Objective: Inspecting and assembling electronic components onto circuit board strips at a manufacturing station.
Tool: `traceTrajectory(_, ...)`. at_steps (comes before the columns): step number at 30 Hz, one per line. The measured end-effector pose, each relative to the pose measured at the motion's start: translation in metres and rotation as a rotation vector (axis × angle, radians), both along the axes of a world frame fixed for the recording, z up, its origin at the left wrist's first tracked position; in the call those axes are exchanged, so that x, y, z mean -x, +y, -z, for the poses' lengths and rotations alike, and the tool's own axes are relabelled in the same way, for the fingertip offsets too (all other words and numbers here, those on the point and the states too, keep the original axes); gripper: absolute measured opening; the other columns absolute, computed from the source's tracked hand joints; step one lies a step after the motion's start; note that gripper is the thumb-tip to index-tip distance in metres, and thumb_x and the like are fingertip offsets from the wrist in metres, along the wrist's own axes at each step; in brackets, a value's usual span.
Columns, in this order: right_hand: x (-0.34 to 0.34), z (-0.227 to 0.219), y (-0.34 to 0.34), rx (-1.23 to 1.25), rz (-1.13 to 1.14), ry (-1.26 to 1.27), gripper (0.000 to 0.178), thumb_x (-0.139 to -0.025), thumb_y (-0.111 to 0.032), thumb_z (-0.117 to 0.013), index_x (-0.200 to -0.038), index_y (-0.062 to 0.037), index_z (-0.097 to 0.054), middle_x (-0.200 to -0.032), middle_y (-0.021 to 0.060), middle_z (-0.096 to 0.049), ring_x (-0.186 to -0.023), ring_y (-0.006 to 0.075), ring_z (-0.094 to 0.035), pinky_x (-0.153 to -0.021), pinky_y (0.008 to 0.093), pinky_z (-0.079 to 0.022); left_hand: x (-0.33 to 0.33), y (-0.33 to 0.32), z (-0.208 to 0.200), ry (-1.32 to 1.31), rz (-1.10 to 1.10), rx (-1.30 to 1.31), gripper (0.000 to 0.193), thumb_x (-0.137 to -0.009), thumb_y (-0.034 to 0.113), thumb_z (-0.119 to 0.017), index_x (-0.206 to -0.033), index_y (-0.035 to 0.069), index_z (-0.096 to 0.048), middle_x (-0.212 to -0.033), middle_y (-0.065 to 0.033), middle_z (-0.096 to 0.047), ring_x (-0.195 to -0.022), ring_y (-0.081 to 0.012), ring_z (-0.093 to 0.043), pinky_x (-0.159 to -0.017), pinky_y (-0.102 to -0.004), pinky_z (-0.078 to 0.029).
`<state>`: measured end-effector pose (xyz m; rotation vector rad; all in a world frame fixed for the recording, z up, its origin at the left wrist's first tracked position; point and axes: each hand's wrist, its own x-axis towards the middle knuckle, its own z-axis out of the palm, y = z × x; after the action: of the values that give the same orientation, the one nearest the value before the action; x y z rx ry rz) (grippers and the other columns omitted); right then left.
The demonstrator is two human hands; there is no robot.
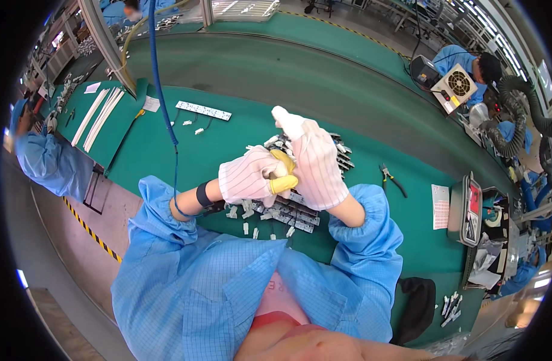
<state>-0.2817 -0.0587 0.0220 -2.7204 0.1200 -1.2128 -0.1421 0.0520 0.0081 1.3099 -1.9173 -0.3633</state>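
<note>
The blue smock (195, 283) fills the near edge, its sleeves gathered above both wrists. At the right, a black cloth (417, 304) hangs by the tabletop (372, 265), with a few dark, white-ended leads (450, 310) lying beyond it. Small white plugs (246, 228) are scattered on the green surface in front of the body, just beside the strips (291, 218). These lie in a dense heap under the hands, showing both on the near side and past the right hand.

Both hands wear pink-striped gloves and come together above the heap. The left hand (247, 175) has yellow-covered fingertips; its grip is curled with a small gap between those tips, and I cannot tell whether anything is pinched there. The right hand (319, 165) overlaps its fingertips, one white-tipped digit pointing up and left; the rest of its grip is hidden, so what it has hold of cannot be told. A black band (202, 195) circles the left wrist, joined to a blue cord (161, 90) from above.

Farther right lie cutters (393, 180), a label sheet (440, 206) and a grey bin (458, 218). Beyond the left hand rest a lone light strip (204, 111) and white rods (99, 115). Co-workers in blue sit at far left (50, 153) and far right, the latter behind a fan box (455, 88).
</note>
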Motion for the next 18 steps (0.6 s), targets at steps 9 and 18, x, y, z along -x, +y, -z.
traceTrajectory(9,0.045,-0.012,-0.097,-0.037,0.365,0.074,0.046,-0.078,-0.003,-0.069,-0.120,-0.0166,-0.056,-0.101,0.0048,-0.066,-0.091,0.0252,-0.064,-0.078,0.0361,-0.050,-0.025,-0.011,-0.007,0.022,0.009,0.010,0.009,-0.079,0.021,-0.066,-0.082,0.013,-0.068,-0.067,0.0021,-0.067,-0.060,-0.0186,-0.062,-0.057,-0.0294,-0.046)
traceTrajectory(18,0.010,0.075,-0.171,-0.265,0.390,0.583,0.016,-0.083,-0.017,-0.067,-0.098,-0.0128,-0.068,-0.101,0.0114,-0.064,-0.100,0.0321,-0.061,-0.084,0.0397,-0.049,-0.051,-0.037,0.007,0.278,0.103,-0.409,0.025,-0.091,0.025,-0.058,-0.081,0.005,-0.069,-0.064,-0.0056,-0.069,-0.058,-0.0163,-0.068,-0.058,-0.0256,-0.052)
